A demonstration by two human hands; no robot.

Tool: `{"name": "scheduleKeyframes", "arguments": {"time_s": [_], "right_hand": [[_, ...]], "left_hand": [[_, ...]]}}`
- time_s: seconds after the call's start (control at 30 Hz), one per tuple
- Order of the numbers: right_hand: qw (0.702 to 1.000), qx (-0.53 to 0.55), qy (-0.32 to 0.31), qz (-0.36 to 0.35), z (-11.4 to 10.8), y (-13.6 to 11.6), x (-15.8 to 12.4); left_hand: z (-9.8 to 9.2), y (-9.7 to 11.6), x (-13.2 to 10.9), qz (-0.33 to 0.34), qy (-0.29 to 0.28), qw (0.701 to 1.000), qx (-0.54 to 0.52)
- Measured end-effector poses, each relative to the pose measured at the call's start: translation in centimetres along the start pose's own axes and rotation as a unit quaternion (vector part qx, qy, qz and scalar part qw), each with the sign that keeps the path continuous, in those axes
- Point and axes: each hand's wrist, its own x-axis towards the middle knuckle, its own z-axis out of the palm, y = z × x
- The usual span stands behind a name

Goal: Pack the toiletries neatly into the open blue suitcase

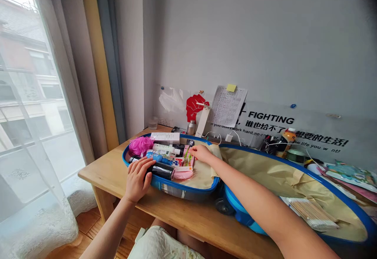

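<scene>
A small blue-rimmed suitcase lies open on the desk, its left half [203, 190] packed with toiletries. My left hand [138, 176] rests over the near rim, fingers stretched across a black cylindrical bottle [162, 170]. Over the packed half, my right hand [200, 153] pinches a thin green item [187, 153] whose kind is too small to make out. Around the hands lie a pink bath puff [141, 145], a white tube [163, 148], a blue bottle [159, 157], a white box [165, 137] and a pink case [183, 175].
The suitcase's other half [265, 176] holds a pack of cotton swabs [312, 212]. Behind stand an orange-and-black bottle [286, 143], a green-lidded jar [295, 156], a small metal bottle [191, 127] and white charging cables. A curtained window is to the left of the wooden desk [103, 172].
</scene>
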Motion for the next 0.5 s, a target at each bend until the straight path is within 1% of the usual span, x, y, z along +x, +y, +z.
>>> {"name": "scheduleKeyframes", "arguments": {"time_s": [0.07,0.13,0.2,0.27,0.33,0.4,0.43,0.5], "right_hand": [[0.998,0.018,0.050,-0.016,-1.1,-0.4,0.2],[0.994,0.030,0.098,-0.028,-3.2,-0.5,0.3],[0.991,0.024,0.131,-0.031,-6.2,0.0,-0.3],[0.990,-0.002,0.141,-0.020,-9.4,1.3,-1.7],[0.991,-0.049,0.122,0.004,-12.5,3.4,-4.1],[0.989,-0.108,0.092,0.043,-14.8,6.1,-7.5],[0.985,-0.137,0.076,0.068,-15.5,7.7,-9.3],[0.974,-0.183,0.050,0.123,-16.4,11.1,-13.1]], "left_hand": [[0.0,0.0,0.0,0.004,0.002,1.000,0.000],[0.0,0.0,0.0,0.003,0.003,1.000,0.000],[0.0,0.0,-0.1,0.000,-0.001,1.000,-0.001],[0.0,-0.1,-0.1,-0.003,-0.004,1.000,-0.002],[0.1,-0.2,-0.1,-0.005,-0.005,1.000,-0.002],[0.1,-0.2,-0.1,-0.005,-0.004,1.000,-0.002],[0.2,-0.2,-0.1,-0.004,-0.004,1.000,-0.002],[0.2,-0.2,-0.1,-0.006,-0.004,1.000,-0.003]]}}
